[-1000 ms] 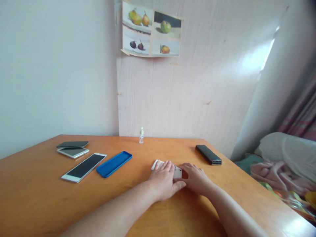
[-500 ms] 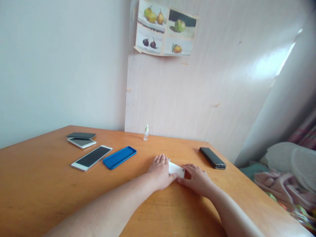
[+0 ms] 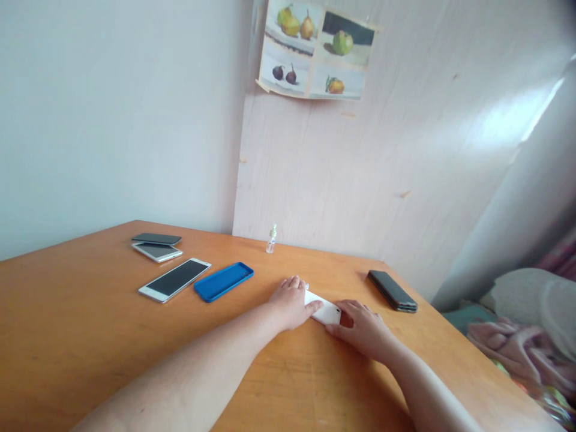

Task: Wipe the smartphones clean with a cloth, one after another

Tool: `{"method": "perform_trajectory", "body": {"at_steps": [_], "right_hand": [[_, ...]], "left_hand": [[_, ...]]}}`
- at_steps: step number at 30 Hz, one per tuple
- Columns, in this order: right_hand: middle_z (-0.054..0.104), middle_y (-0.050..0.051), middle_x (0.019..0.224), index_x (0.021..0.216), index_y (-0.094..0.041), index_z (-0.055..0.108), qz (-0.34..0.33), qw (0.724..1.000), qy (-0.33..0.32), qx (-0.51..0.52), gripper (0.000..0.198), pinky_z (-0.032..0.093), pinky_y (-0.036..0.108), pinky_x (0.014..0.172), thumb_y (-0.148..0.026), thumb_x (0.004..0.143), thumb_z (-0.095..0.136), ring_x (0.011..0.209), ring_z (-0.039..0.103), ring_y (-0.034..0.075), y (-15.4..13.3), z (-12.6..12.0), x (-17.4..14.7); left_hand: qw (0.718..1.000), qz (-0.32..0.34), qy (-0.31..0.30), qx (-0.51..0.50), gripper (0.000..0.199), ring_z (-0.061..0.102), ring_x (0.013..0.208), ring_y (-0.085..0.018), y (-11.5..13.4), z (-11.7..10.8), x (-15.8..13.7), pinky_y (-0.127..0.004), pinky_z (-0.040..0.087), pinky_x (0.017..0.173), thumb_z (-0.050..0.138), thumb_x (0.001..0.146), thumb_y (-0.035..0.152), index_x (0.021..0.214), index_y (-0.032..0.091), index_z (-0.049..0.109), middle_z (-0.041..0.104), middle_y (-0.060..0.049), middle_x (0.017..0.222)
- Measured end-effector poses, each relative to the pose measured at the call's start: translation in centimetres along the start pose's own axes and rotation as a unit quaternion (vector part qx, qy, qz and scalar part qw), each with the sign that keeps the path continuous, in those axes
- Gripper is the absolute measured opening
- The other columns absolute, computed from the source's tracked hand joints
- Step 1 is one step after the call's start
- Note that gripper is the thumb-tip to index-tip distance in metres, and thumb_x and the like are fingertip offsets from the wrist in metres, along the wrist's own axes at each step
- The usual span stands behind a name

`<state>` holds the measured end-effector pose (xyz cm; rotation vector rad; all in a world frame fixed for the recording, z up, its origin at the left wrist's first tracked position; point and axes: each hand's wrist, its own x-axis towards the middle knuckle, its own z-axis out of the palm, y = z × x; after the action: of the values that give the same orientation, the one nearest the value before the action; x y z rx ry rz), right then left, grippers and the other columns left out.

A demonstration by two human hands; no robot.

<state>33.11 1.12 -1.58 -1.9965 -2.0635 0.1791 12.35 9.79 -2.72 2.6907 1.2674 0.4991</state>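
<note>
- The white phone (image 3: 323,308) is between the two hands, over the middle part of the wooden table (image 3: 180,360), with its small dark camera spot at the right end; I cannot tell if it touches the wood fully
- The left hand (image 3: 289,303) covers the left end of this phone, its fingers are close together and the thumb is stretched along the near side, but I cannot tell if it grips or only rests
- The right hand (image 3: 361,328) is pinching the right end between the thumb, at the near corner, and the fingers, at the far corner
- To the left of the hands lies the blue case (image 3: 224,282), its hollow side up
- Just beside the case is a larger phone (image 3: 174,280), white with a dark screen
- Behind it, a dark flat device (image 3: 156,239) lies partly over a smaller phone (image 3: 156,252)
- A small clear bottle (image 3: 270,240) stands upright near the far edge
- A black stack (image 3: 392,291) lies at the right
</note>
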Motion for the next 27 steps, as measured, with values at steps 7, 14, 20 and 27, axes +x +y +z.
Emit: {"method": "perform_trajectory", "body": {"at_steps": [7, 14, 20, 27], "right_hand": [[0.062, 0.009, 0.129, 0.122, -0.029, 0.064, -0.003, 1.0, -0.004, -0.004, 0.049, 0.04, 0.042, 0.092, -0.054, 0.08, 0.063, 0.116, 0.056, 0.03, 0.5, 0.2, 0.4], [0.061, 0.01, 0.131, 0.124, -0.029, 0.063, -0.002, 1.0, -0.005, -0.002, 0.056, 0.039, 0.043, 0.095, -0.062, 0.079, 0.061, 0.118, 0.055, 0.031, -0.1, -0.2, 0.1], [0.061, 0.009, 0.13, 0.125, -0.029, 0.062, -0.003, 1.0, -0.003, -0.001, 0.059, 0.038, 0.043, 0.095, -0.065, 0.079, 0.06, 0.117, 0.055, 0.03, -0.1, -0.2, 0.1], [0.06, 0.009, 0.132, 0.123, -0.027, 0.063, -0.005, 1.0, -0.003, -0.004, 0.05, 0.037, 0.042, 0.096, -0.054, 0.082, 0.061, 0.118, 0.054, 0.03, 0.4, 0.2, 0.3]], "left_hand": [[0.985, 0.165, -0.026, -0.046, 0.09, 0.04, 0.138, -0.033, 4.0, 0.0, -1.6, -0.044, 0.029, 0.115, 0.026, 0.087, 0.079, 0.14, 0.009, 0.046, 0.046, -0.021, 0.146], [0.998, 0.061, -0.007, -0.003, 0.089, 0.033, 0.143, -0.033, 1.9, -0.4, -1.2, -0.045, 0.023, 0.117, 0.027, 0.089, 0.076, 0.144, 0.008, 0.042, 0.039, -0.022, 0.152], [1.0, -0.005, -0.019, 0.006, 0.093, 0.026, 0.146, -0.036, 1.4, -0.4, -1.1, -0.049, 0.02, 0.117, 0.028, 0.089, 0.075, 0.147, 0.003, 0.036, 0.032, -0.026, 0.154], [0.993, 0.104, -0.044, -0.03, 0.097, 0.03, 0.145, -0.032, 4.8, 0.0, -2.3, -0.042, 0.023, 0.118, 0.023, 0.084, 0.082, 0.147, 0.01, 0.037, 0.034, -0.019, 0.155]]}}
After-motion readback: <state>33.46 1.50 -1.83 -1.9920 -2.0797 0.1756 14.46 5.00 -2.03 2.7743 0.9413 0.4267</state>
